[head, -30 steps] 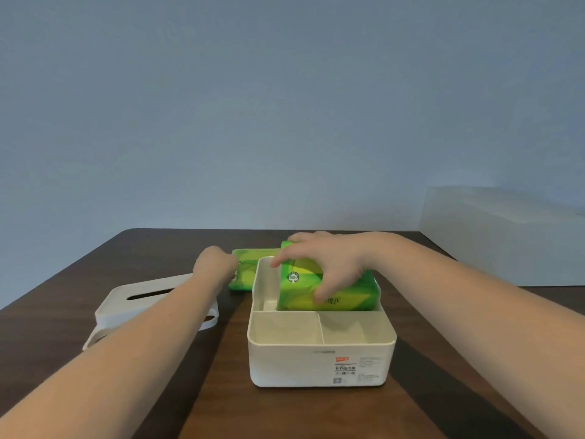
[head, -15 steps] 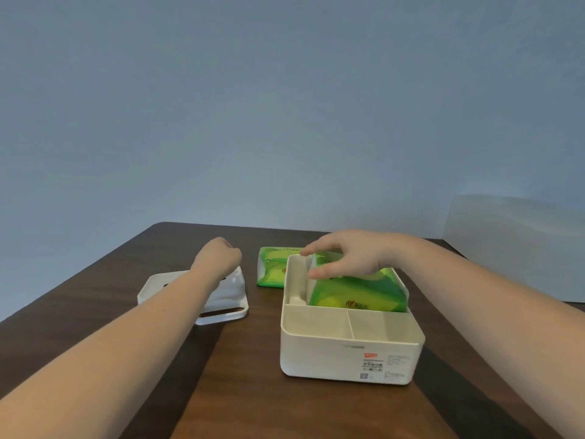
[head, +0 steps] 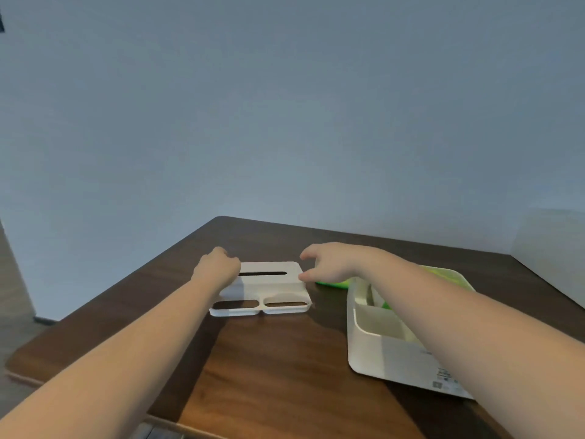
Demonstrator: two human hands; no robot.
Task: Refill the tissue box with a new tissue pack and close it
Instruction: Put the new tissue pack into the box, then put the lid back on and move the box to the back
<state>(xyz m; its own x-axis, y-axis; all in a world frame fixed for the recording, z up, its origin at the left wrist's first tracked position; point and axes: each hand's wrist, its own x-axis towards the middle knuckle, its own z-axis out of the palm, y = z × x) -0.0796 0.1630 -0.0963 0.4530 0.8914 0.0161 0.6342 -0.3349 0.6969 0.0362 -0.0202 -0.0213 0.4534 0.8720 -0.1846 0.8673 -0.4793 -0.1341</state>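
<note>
Backdrop: plain blue-grey wall behind a dark wooden table; a pale, blurred block stands at the wall, far right of the lid.
Landmark: white lid lying flat on the table, left of centre, with one long dark slot along its top and two rounded openings along its near edge.
Left hand: at the lid's left end, fingers curled inward in a loose fist, knuckles over the lid's far-left corner; whether it actually grips the edge cannot be told, since the hand hides the contact.
Right hand: at the lid's right end, thumb and fingers spread in a pinch shape, fingertips just at the far-right corner of the lid; it is part open and holds nothing that can be seen.
Tissue box: white open box to the right of the lid, apart from it, partly covered by the right forearm; a label is on its near wall, too blurred to read.
Tissue pack: green, inside the box's rear compartment, showing above the forearm and as a sliver below it.
Second green pack: on the table just right of the lid, between it and the box, mostly hidden under the right wrist.
Box state: uncovered, lid not on it.
</note>
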